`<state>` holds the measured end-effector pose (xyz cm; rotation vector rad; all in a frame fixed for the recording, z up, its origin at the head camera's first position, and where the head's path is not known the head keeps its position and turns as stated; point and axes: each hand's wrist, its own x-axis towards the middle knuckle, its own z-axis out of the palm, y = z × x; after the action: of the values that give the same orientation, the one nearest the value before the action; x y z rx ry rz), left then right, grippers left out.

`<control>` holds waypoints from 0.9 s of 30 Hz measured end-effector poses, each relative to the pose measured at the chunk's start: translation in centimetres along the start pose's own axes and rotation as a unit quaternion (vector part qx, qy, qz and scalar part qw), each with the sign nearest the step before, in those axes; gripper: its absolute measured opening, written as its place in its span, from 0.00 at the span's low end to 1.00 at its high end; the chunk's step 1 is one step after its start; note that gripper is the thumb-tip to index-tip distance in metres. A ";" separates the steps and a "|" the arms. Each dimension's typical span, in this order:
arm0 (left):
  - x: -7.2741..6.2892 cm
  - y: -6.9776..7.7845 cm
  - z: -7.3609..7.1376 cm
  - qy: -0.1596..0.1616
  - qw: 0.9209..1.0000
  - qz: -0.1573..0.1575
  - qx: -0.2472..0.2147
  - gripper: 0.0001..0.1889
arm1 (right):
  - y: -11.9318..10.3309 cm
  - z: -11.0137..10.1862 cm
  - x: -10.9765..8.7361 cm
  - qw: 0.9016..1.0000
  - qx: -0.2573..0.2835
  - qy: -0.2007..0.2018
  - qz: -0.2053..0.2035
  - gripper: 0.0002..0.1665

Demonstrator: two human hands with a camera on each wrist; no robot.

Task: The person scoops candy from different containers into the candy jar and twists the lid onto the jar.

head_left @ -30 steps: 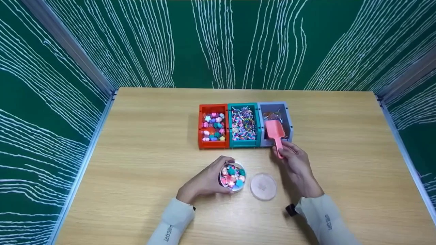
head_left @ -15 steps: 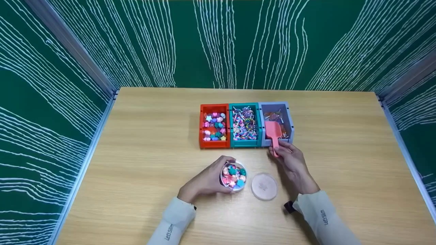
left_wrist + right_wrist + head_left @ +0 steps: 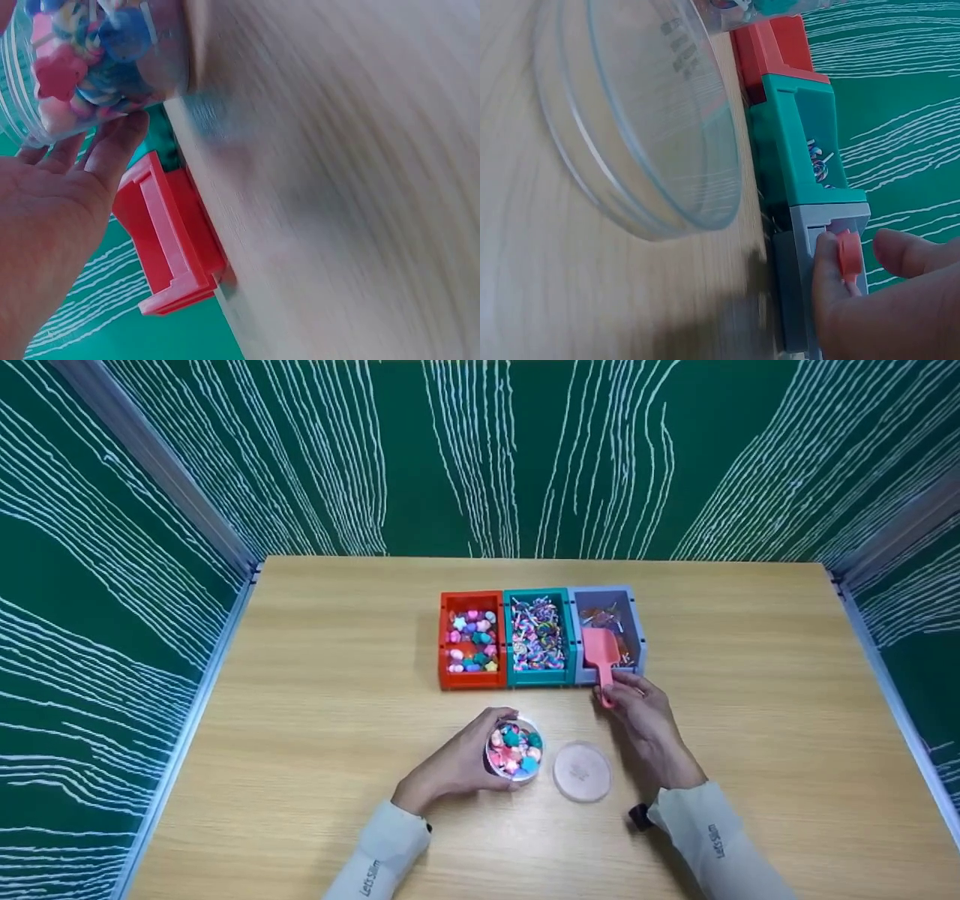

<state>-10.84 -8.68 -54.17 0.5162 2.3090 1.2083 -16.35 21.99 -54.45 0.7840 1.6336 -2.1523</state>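
My left hand [image 3: 457, 754] grips a clear round jar [image 3: 169, 49] from its left side, fingers and thumb curved round the wall. Inside show colourful beads and charms, among them a pink star [image 3: 58, 73] and swirl-patterned pieces. At the right, my right hand [image 3: 651, 727] holds a pink scoop [image 3: 602, 645] by its handle, over the front edge of the lilac-grey bin [image 3: 634, 619]. The scoop's blade lies within that bin's outline and covers part of its contents. A clear round lid [image 3: 582, 772] rests on the table between the hands.
Joined to the lilac-grey bin are a teal bin [image 3: 541, 678] full of small swirl lollipop charms and a red bin [image 3: 471, 680] with mixed beads. All three stand on a wooden table [image 3: 337, 645]. Green panels [image 3: 405, 457] with white wavy lines rise behind and at both sides.
Since a second ago my right hand and the scoop have shifted slightly left, uncovering more of the lilac-grey bin's right side. My left hand keeps the jar in nearly the same place.
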 end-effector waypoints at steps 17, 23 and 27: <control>-0.2 -1.1 1.5 0.049 0.998 -0.021 -0.021 0.53 | 5.2 -1.0 -7.3 0.938 -0.300 -0.045 -0.167 0.38; -0.1 -1.5 1.4 0.062 0.997 -0.024 -0.040 0.49 | 6.7 0.3 -7.9 0.837 -0.490 -0.109 -0.216 0.58; 0.1 -1.5 1.5 0.072 0.996 -0.025 -0.042 0.48 | 7.4 1.3 -7.5 0.787 -0.576 -0.104 -0.197 0.63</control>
<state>-10.21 -8.47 -56.14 0.3488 2.3612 1.3516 -6.56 18.14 -55.40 -0.1930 2.5818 -0.9079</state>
